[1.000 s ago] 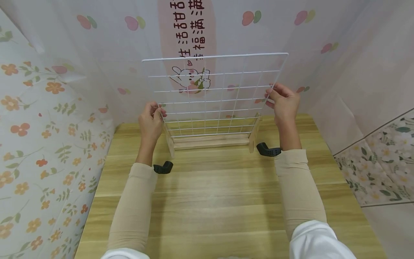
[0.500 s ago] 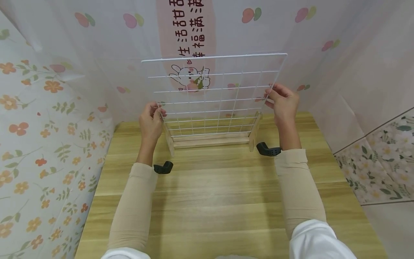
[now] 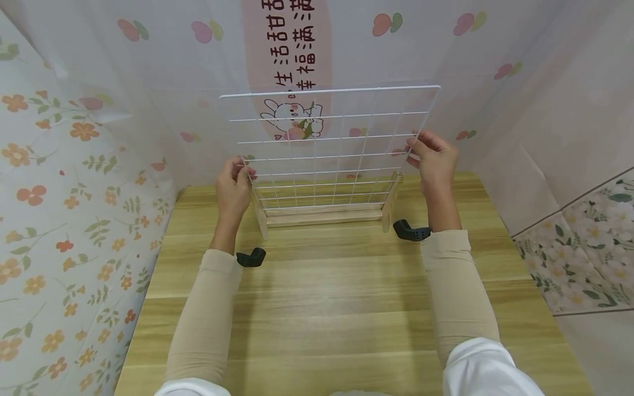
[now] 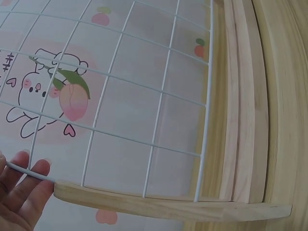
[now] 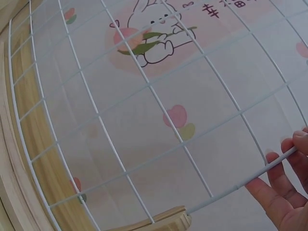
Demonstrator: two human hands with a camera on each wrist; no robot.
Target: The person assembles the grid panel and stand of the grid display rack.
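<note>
A white wire grid panel stands upright, leaning slightly, in a pale wooden stand on the table. My left hand pinches its left side wire, just above the stand's side arm. On the opposite edge my right hand pinches the right side wire a little higher up. The left wrist view shows the panel's lower edge beside the wooden crossbars and its side wire along the side arm. In the right wrist view, thumb and fingers hold the wire above the other side arm.
The stand rests toward the back of the wood-grain table. A white printed curtain hangs behind the panel, with floral sheets at the left and right. Black perforated pieces sit at both wrists.
The panel's top edge has dropped slightly in the head view. My left hand has shifted a touch to the right. Both hands keep their hold on the side wires.
</note>
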